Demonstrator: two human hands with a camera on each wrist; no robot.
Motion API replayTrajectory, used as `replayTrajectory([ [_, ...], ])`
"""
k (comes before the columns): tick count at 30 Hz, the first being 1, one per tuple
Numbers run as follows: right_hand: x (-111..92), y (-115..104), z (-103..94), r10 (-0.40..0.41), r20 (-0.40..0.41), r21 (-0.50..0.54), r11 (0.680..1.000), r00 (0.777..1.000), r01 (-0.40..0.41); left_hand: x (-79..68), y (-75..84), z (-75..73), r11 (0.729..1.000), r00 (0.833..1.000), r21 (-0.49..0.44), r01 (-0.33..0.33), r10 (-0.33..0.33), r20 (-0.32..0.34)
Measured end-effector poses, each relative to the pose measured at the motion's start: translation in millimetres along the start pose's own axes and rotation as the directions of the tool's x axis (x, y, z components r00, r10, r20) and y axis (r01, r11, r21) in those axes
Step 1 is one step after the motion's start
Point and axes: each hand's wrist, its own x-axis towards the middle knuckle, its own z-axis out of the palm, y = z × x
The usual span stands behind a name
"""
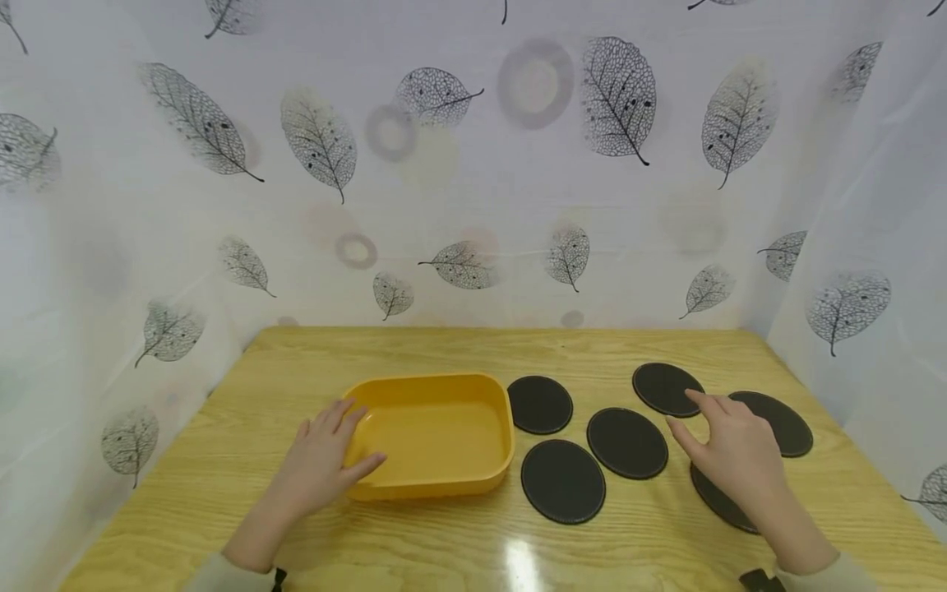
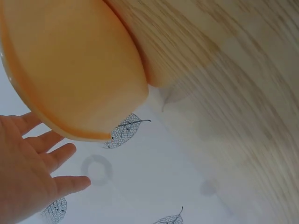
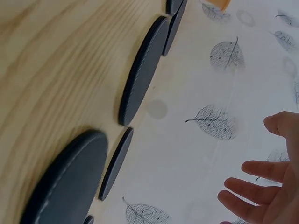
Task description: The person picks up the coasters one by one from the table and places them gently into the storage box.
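Note:
A yellow plastic bin [image 1: 436, 436] with rounded corners stands on the wooden table. My left hand [image 1: 318, 460] is at its left end, fingers spread and the thumb over the near rim. In the left wrist view, the fingers of the left hand [image 2: 39, 163] lie along the outside of the bin [image 2: 74, 65]; whether they touch it I cannot tell. My right hand [image 1: 732, 448] hovers with spread fingers above black round coasters with stitched edges, holding nothing. Below it lies a partly covered coaster [image 1: 721, 497]. Beyond its fingertips is another coaster [image 1: 666, 388].
More coasters lie between the bin and the right hand: one [image 1: 542, 404] close beside the bin, one [image 1: 564, 482] nearer me, one [image 1: 627, 443] in the middle. Another coaster [image 1: 777, 423] is at the far right. A leaf-patterned curtain [image 1: 473, 181] borders the wooden table [image 1: 444, 547] behind and at both sides.

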Motion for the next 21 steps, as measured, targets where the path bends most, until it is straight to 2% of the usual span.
replayTrajectory([
  [9,-4.6,25.2,-1.6,0.089,0.075,-0.026,0.996,0.993,-0.087,-0.8,-7.3,0.9,1.0,0.999,0.021,-0.009,0.008,0.043],
  [17,-6.9,46.9,-1.8,0.122,0.071,-0.015,0.993,0.99,-0.121,-1.1,-12.2,6.0,1.0,0.994,0.008,0.003,-0.004,0.106],
  [21,-5.8,56.9,-4.4,0.164,0.144,0.014,0.986,0.976,-0.167,0.1,-13.3,7.3,1.0,0.992,0.0,0.004,-0.004,0.126],
])
